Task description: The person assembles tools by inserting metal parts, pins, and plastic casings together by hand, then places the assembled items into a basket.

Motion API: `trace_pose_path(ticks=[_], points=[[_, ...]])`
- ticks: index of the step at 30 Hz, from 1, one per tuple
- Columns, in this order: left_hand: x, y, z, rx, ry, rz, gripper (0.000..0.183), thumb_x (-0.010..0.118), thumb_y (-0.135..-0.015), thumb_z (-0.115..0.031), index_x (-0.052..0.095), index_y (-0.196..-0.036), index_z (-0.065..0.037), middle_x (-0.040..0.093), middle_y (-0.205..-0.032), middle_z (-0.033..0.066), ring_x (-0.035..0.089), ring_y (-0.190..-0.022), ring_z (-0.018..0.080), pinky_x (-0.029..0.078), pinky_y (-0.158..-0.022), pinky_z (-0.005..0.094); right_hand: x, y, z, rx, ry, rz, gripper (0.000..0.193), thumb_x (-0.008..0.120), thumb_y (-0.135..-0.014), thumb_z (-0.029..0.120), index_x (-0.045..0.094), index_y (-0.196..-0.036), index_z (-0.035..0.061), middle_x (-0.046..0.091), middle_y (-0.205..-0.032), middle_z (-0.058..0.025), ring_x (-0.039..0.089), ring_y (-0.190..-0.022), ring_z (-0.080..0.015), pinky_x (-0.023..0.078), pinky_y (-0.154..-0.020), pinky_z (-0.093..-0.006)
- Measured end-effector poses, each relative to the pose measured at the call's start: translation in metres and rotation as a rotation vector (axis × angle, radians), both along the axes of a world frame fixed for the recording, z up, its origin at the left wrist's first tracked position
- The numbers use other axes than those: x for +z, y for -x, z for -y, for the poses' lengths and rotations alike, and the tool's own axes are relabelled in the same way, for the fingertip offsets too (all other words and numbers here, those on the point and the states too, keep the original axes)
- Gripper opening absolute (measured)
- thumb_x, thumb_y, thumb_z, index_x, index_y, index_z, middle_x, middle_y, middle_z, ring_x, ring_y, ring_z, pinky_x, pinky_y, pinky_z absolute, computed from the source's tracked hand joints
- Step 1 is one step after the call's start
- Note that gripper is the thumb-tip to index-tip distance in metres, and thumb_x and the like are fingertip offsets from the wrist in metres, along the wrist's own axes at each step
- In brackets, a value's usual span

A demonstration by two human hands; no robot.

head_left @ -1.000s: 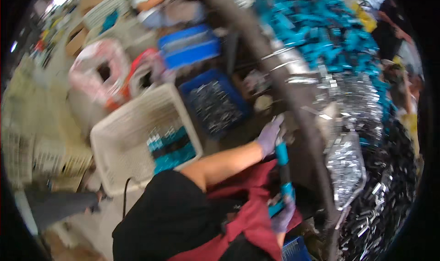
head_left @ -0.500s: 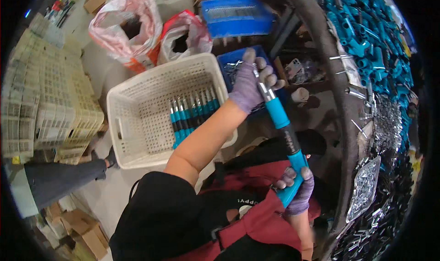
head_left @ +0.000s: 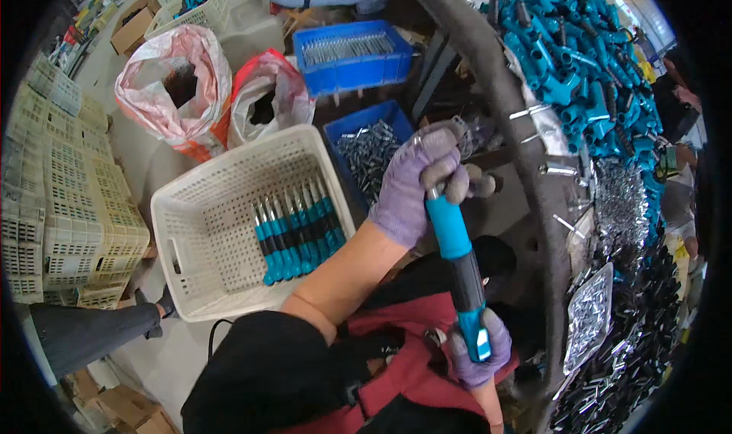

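Note:
A tubular tool (head_left: 450, 240), teal with a black ribbed middle and a metal tip, is held slantwise in front of me by both gloved hands. My left hand (head_left: 419, 175), in a lilac knit glove, is closed over the metal tip end, hiding most of it. Around the lower teal end curls my right hand (head_left: 480, 348), gloved alike, where an opening with a bright inside shows. Several matching tools (head_left: 296, 232) lie side by side in the white perforated basket (head_left: 177, 224) to my left.
Beyond the left hand is a blue bin (head_left: 328, 133) of small metal parts. Behind it stands another blue bin (head_left: 351, 72) of metal rods, beside two plastic sacks (head_left: 217, 121). On the right, a padded table edge (head_left: 526, 160) borders heaped teal housings (head_left: 579, 60) and black pieces (head_left: 633, 342).
The tool has been turned, bringing the opening at its lower end into sight, and stands more upright. My left fingers have closed over the metal shaft. The whole view has shifted.

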State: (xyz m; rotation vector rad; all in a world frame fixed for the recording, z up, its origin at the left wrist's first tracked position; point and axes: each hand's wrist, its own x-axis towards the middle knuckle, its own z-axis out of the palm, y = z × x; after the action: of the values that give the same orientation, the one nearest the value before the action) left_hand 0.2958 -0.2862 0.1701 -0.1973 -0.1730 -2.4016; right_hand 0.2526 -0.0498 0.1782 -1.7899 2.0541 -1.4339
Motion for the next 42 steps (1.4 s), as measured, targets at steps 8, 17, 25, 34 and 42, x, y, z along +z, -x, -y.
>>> trace_pose_path(ticks=[8, 17, 25, 34, 42], points=[[-0.034, 0.015, 0.037, -0.194, 0.375, -0.525, 0.037, 0.044, -0.091, -0.028, 0.044, -0.121, -0.007, 0.039, -0.047, -0.0058, 0.048, -0.043, 0.0103, 0.047, -0.071, 0.0408, -0.065, 0.007, -0.022, 0.467, 0.042, 2.637, 0.044, 0.052, -0.081, 0.034, 0.047, -0.116, 0.0075, 0.051, -0.066, -0.0035, 0.044, -0.048, -0.0103, 0.042, -0.052, -0.0313], [-0.099, -0.034, -0.07, -0.013, 0.119, 0.741, 0.043, 0.062, -0.076, -0.012, 0.037, -0.111, -0.01, 0.056, -0.088, 0.0101, 0.059, -0.078, 0.0216, 0.051, -0.069, 0.0364, -0.067, -0.002, 0.039, -0.213, -0.466, 1.759, 0.044, 0.05, -0.085, 0.045, 0.046, -0.109, 0.0077, 0.055, -0.081, -0.0052, 0.056, -0.063, -0.0162, 0.05, -0.055, -0.03], [-0.346, -0.293, -0.024, 0.443, 0.245, 1.879, 0.052, 0.064, -0.072, -0.011, 0.036, -0.116, -0.005, 0.053, -0.086, 0.0082, 0.055, -0.065, 0.0178, 0.048, -0.056, 0.0332, -0.097, 0.023, 0.025, -0.038, -0.806, 1.298, 0.037, 0.054, -0.086, 0.027, 0.045, -0.114, 0.0031, 0.058, -0.082, -0.0103, 0.058, -0.066, -0.0168, 0.05, -0.058, -0.028], [-0.409, -0.407, -0.004, 0.261, -0.117, 2.076, 0.028, 0.067, -0.071, -0.012, 0.051, -0.091, -0.001, 0.057, -0.071, 0.0086, 0.055, -0.059, 0.0181, 0.048, -0.052, 0.0334, -0.101, 0.005, 0.048, -0.041, -0.907, 1.147, 0.034, 0.055, -0.085, 0.022, 0.048, -0.111, 0.0011, 0.06, -0.085, -0.0094, 0.059, -0.071, -0.0155, 0.049, -0.065, -0.0258], [-0.534, -0.405, -0.05, -1.07, 0.779, 2.116, 0.039, 0.063, -0.072, -0.021, 0.055, -0.106, -0.003, 0.06, -0.098, 0.0134, 0.059, -0.086, 0.0265, 0.049, -0.069, 0.0397, -0.096, -0.028, 0.075, -0.021, -0.997, 1.02, 0.034, 0.055, -0.084, 0.022, 0.05, -0.11, 0.0009, 0.06, -0.086, -0.0087, 0.059, -0.074, -0.0141, 0.049, -0.068, -0.0252]])
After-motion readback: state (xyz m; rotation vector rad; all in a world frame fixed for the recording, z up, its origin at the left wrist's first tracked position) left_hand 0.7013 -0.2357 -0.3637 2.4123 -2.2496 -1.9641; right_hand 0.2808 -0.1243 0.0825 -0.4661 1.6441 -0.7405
